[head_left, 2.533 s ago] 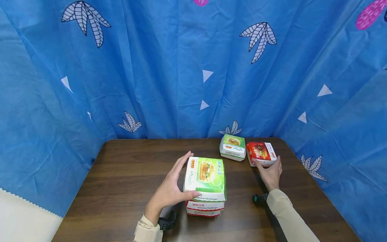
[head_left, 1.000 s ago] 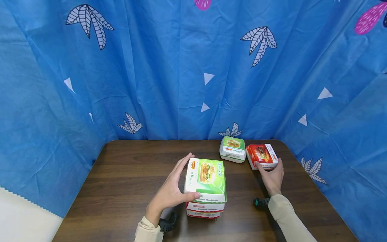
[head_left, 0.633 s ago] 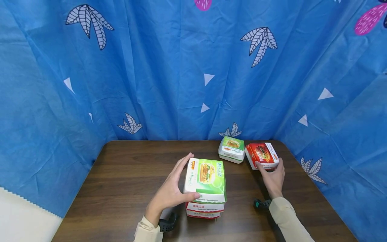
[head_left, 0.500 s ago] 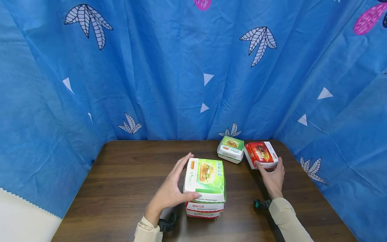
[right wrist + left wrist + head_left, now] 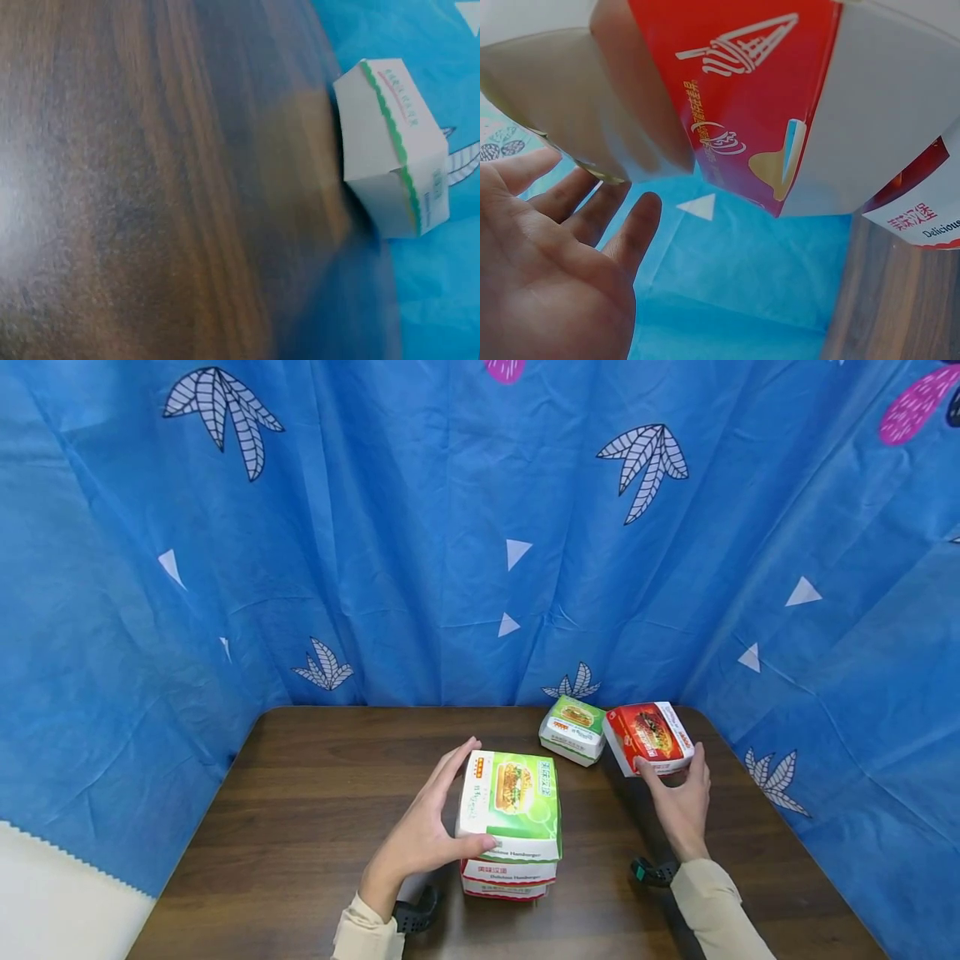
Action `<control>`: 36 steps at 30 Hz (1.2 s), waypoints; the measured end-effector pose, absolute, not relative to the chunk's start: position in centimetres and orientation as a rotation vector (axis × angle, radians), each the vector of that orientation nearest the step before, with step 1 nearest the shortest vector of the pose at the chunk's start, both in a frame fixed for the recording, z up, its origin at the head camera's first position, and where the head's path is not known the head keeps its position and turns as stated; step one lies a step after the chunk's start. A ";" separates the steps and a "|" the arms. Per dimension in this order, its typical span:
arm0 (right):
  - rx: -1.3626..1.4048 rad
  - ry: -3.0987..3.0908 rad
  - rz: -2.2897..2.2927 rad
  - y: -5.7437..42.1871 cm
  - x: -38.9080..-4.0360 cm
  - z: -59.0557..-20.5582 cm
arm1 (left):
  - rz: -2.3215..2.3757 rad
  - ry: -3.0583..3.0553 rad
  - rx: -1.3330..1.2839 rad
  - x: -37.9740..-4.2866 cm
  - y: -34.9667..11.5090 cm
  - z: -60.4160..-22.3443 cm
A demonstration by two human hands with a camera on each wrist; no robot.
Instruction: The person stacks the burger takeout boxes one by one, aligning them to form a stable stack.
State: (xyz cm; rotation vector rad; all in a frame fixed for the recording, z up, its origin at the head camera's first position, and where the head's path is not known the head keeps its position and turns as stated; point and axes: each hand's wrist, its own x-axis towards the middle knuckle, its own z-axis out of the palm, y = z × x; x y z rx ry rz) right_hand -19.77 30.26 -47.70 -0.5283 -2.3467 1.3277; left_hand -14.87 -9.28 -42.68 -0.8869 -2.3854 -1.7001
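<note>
In the head view my left hand [image 5: 423, 827] rests at the left side of a stack of burger boxes. Its thumb lies on the front edge of the green top box [image 5: 513, 793], and the long fingers extend fairly straight along the side. A box with red print [image 5: 510, 872] sits beneath, with a red-rimmed one [image 5: 506, 890] lowest. In the left wrist view the fingers [image 5: 634, 232] spread by the top box. My right hand [image 5: 681, 797] grips the near end of a red burger box [image 5: 648, 735], thumb in front, with that box tilted up off the table.
A smaller green-and-white burger box [image 5: 573, 731] stands by the table's back edge, just left of the red box. It also shows in the right wrist view as a white box with a green rim [image 5: 394, 150]. A blue curtain [image 5: 405, 560] closes the back and sides of the brown table [image 5: 322, 827].
My right hand has raised the red burger box from the tabletop and tilted it. The green box beside it has shifted slightly left and turned. My left hand and the stack stay put.
</note>
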 end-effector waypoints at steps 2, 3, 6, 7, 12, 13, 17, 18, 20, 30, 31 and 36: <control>-0.510 -2.343 1.329 30.2 -19.5 -47.3 | -1.698 -2.381 -0.889 -14.9 -9.3 -42.7; -0.502 -2.341 1.332 30.1 -19.3 -47.1 | -1.695 -2.380 -0.892 -14.9 -9.3 -42.8; -0.479 -2.332 1.341 29.9 -18.9 -46.5 | -1.687 -2.380 -0.897 -14.9 -9.3 -42.8; -0.469 -2.326 1.341 29.9 -18.8 -46.3 | -1.687 -2.380 -0.898 -14.9 -9.3 -42.8; -0.408 -2.289 1.327 29.5 -18.3 -45.7 | -1.696 -2.387 -0.890 -14.9 -9.3 -42.8; -0.393 -2.283 1.320 29.4 -18.2 -45.5 | -1.697 -2.387 -0.890 -14.9 -9.3 -42.8; -0.334 -2.261 1.312 29.0 -17.8 -45.0 | -1.697 -2.387 -0.889 -14.9 -9.3 -42.8; -0.319 -2.256 1.312 28.9 -17.6 -44.8 | -1.695 -2.386 -0.892 -14.9 -9.3 -42.9; -0.291 -2.246 1.316 28.7 -17.4 -44.4 | -1.700 -2.385 -0.893 -14.9 -9.3 -42.9; -0.190 -2.223 1.299 27.8 -16.1 -42.7 | -1.712 -2.381 -0.895 -14.8 -9.3 -42.8; -0.182 -2.222 1.296 27.8 -16.0 -42.6 | -1.712 -2.382 -0.894 -14.8 -9.3 -42.8; -0.132 -2.201 1.288 27.2 -15.3 -41.8 | -1.710 -2.385 -0.894 -14.9 -9.3 -42.8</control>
